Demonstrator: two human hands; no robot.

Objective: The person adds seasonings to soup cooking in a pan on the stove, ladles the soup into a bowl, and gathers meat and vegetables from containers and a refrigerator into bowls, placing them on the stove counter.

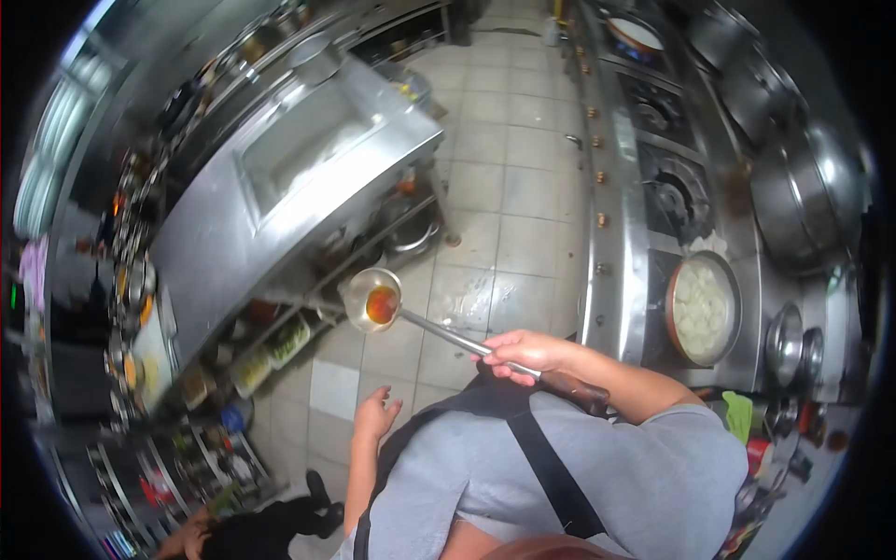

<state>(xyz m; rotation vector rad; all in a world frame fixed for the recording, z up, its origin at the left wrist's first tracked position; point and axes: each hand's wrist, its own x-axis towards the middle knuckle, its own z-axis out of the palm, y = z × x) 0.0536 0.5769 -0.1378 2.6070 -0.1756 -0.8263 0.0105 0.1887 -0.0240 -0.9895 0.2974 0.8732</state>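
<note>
My right hand [518, 355] is wrapped around the metal handle of a long ladle [443, 332], whose brown grip end [574, 390] reaches back toward my forearm. The ladle's round bowl is out in front of me over the floor. Reddish-brown liquid [382, 304] sits in the bowl. My left hand [376, 413] hangs beside my body with its fingers partly spread, holding nothing. The tiled floor lies beneath both hands.
To the right runs a stove [667, 103] with several burners and a pan of pale pieces [702, 308]. Large pots [805, 191] stand behind it. A steel counter [210, 210] with a sink basin is at left. A person in black [266, 532] is at lower left.
</note>
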